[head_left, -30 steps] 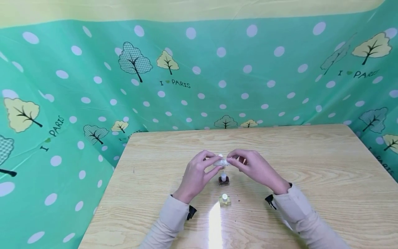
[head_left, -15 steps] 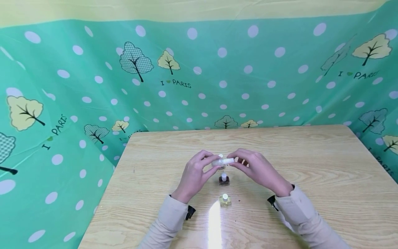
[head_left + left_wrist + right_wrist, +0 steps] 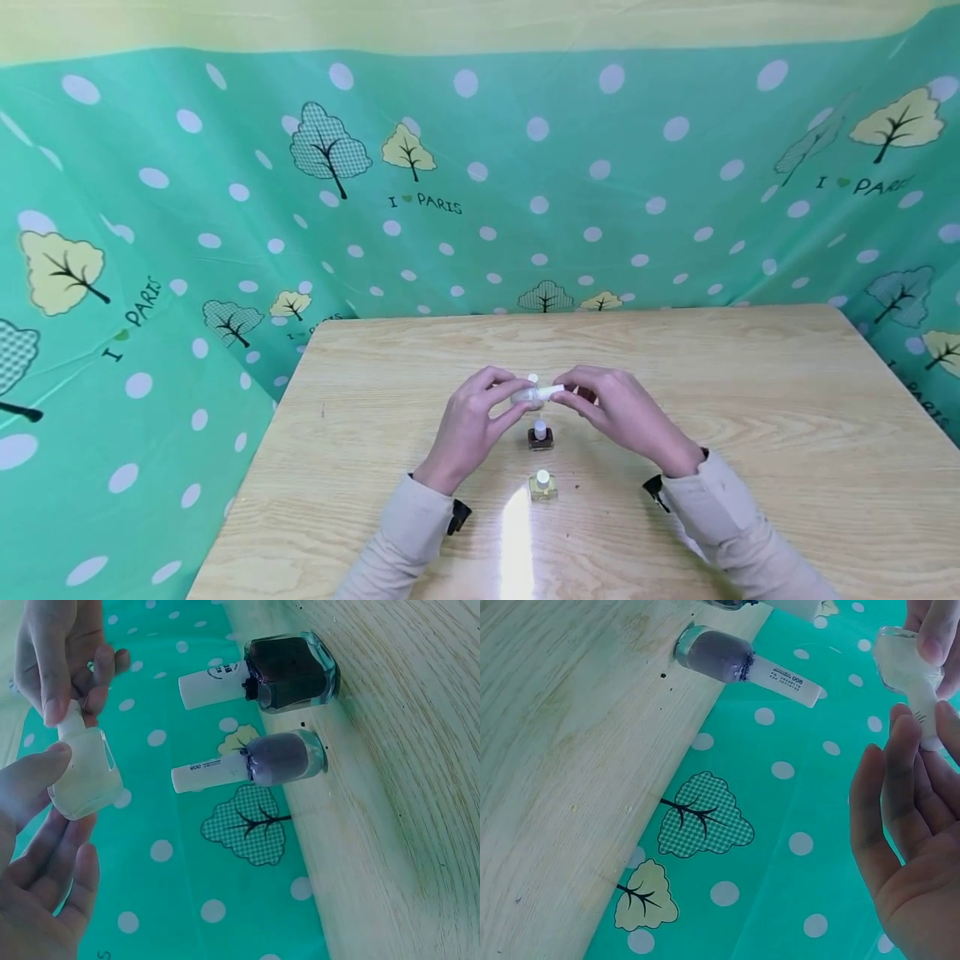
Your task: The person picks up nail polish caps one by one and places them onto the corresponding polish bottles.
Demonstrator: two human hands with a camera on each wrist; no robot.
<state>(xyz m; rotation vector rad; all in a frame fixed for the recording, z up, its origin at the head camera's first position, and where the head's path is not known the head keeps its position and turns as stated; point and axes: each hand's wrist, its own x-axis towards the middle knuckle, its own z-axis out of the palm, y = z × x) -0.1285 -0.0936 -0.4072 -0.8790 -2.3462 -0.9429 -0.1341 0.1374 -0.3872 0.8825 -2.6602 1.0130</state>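
Note:
A small clear glass nail polish bottle with pale whitish contents (image 3: 86,776) is tilted sideways above the table. My left hand (image 3: 471,423) grips its glass body between thumb and fingers. From the other side, my right hand (image 3: 621,417) pinches its white cap (image 3: 926,724), which sits at the bottle's neck. Behind the hands stands a greyish-purple nail polish bottle (image 3: 277,759), partly hidden in the head view. Nearer stands a dark nail polish bottle (image 3: 540,438), upright with a white cap.
A pale yellow nail polish bottle (image 3: 543,488) stands nearest to me, in line with the other two. They stand on a light wooden table (image 3: 360,467). A green dotted curtain (image 3: 450,250) hangs behind the table's far edge.
The right fingers covered the white cap a second ago, shifted right to its end, and now pinch it slightly closer in. The left hand has stayed nearly still with the bottle.

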